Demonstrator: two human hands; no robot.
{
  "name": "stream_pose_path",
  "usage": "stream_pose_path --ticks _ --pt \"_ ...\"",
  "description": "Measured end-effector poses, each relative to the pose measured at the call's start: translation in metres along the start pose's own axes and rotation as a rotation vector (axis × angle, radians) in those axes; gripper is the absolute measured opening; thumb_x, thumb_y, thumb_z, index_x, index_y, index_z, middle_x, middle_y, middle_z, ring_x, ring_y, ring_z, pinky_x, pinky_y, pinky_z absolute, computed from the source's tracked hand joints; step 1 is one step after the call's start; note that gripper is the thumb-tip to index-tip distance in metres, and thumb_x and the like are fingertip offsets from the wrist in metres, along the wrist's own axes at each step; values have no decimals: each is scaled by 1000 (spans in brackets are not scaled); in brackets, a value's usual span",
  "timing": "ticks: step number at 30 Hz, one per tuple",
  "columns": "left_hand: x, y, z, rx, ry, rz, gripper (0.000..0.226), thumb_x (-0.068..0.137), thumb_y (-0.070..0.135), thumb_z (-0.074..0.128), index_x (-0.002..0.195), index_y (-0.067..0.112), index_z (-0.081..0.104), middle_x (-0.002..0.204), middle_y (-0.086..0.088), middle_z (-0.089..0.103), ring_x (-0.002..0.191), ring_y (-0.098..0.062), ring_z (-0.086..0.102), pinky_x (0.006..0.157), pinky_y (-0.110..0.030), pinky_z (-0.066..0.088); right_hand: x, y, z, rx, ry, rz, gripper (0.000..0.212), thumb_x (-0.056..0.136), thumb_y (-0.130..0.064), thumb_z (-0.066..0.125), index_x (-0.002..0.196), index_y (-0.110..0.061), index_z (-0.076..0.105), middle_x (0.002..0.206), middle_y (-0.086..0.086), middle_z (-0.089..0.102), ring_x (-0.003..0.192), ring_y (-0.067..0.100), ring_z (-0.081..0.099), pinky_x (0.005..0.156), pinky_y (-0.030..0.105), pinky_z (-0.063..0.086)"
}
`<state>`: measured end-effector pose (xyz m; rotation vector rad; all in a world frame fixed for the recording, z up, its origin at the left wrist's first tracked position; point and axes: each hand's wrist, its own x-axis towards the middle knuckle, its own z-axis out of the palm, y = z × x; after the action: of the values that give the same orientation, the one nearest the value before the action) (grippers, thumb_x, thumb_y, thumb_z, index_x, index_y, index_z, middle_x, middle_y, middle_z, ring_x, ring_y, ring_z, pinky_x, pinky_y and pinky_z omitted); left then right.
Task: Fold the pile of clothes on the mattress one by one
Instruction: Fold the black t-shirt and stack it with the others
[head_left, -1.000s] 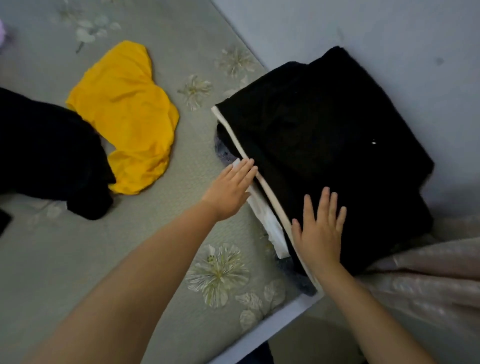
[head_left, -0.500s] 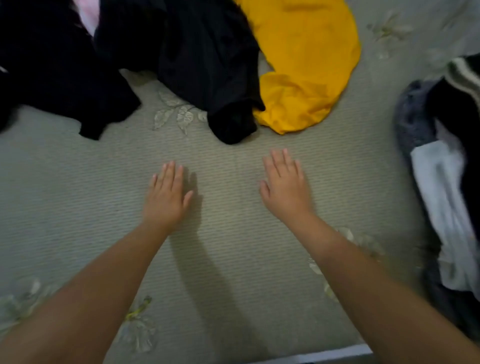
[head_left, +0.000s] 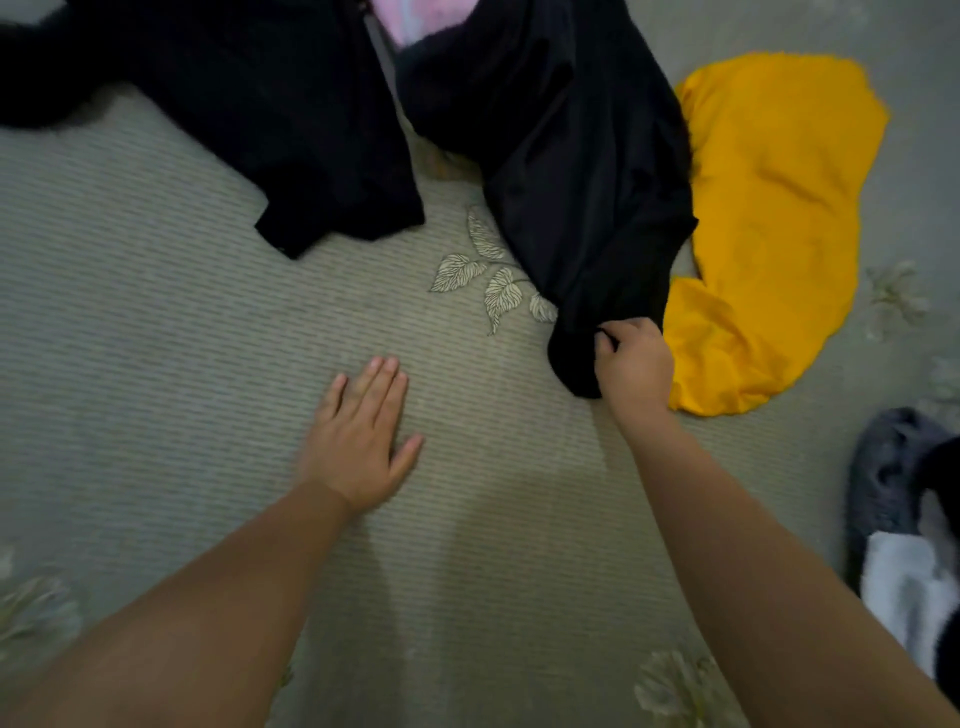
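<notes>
Clothes pile (head_left: 322, 104) across upper frame on mattress (head_left: 156, 364); black garment (head_left: 582, 171), soft and limp, pinched at its lower tip by right hand (head_left: 635, 364), left hand (head_left: 361, 441) flat, fingers straight.

- I see bare mattress (head_left: 156, 364) open in front and left.
- Black clothes (head_left: 571, 156) and a yellow shirt (head_left: 769, 208) block beyond.
- Folded stack (head_left: 904, 545) crowds the right edge.
</notes>
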<state>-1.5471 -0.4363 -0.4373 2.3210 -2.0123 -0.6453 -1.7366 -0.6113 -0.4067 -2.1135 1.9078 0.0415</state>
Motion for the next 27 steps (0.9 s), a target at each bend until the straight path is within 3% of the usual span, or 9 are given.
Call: stream_pose_path --ticks 2,4,6,8,12,17,20,22,27 --pt "1 0 -2 0 -3 -1 69 79 42 28 122 -6 52 131 -20 50 118 -36 51 98 -55 35 -12 -5 5 -20 16 -81 28 92 -16 47 114 -7 63 117 11 60 110 25 52 98 32 26" --pt "1 -1 1 25 -34 -23 79 79 50 7 140 3 24 147 -8 12 138 -23 17 114 -39 3 -43 -7 10 -89 -18 -179 25 91 -19 48 106 -11 66 108 5 63 107 21 52 100 24 10" --pt "0 -4 7 37 -63 -35 84 73 53 -10 143 9 2 141 0 -16 133 -12 -16 105 -27 -23 -84 -3 13 -158 -73 -298 14 84 -14 57 88 -12 70 88 4 67 92 21 59 93 26 16" --pt "-1 -5 13 68 -66 -34 86 72 54 -12 144 9 1 143 1 -17 132 -8 -18 102 -25 -27 -126 11 16 -95 -20 -370 5 64 -6 69 64 -11 71 64 2 65 67 22 64 75 31 24" --pt "-1 -4 12 52 -53 -50 86 75 56 -5 145 7 7 154 -6 2 142 -15 -2 108 -27 -18 -186 52 21 -36 -10 -353 9 53 -8 67 60 -11 71 61 1 65 60 21 65 69 29 27" --pt "-21 13 5 -50 -70 66 76 85 46 20 137 -8 30 146 -24 26 138 -35 23 113 -45 11 -249 91 17 2 -110 -391 12 51 -7 75 61 -14 71 63 -2 65 74 15 56 69 27 28" --pt "-52 58 8 -44 -6 353 62 83 33 36 117 -17 50 121 -35 52 111 -49 51 93 -57 39 -297 106 20 -18 -264 -519 25 37 -11 87 55 -20 71 61 -8 65 71 14 67 75 28 32" --pt "-71 101 12 -130 -62 436 56 84 36 41 113 -9 58 106 -27 64 97 -41 62 81 -49 50 -325 116 21 -32 -355 -567 30 31 -15 87 55 -22 71 62 -11 66 73 11 68 79 30 34" --pt "-96 201 45 -207 -355 -27 58 82 51 58 121 9 46 113 -9 53 105 -26 52 76 -35 45 -371 149 17 -38 -516 -565 43 25 -20 89 65 -23 75 79 -12 72 80 8 69 71 21 53"
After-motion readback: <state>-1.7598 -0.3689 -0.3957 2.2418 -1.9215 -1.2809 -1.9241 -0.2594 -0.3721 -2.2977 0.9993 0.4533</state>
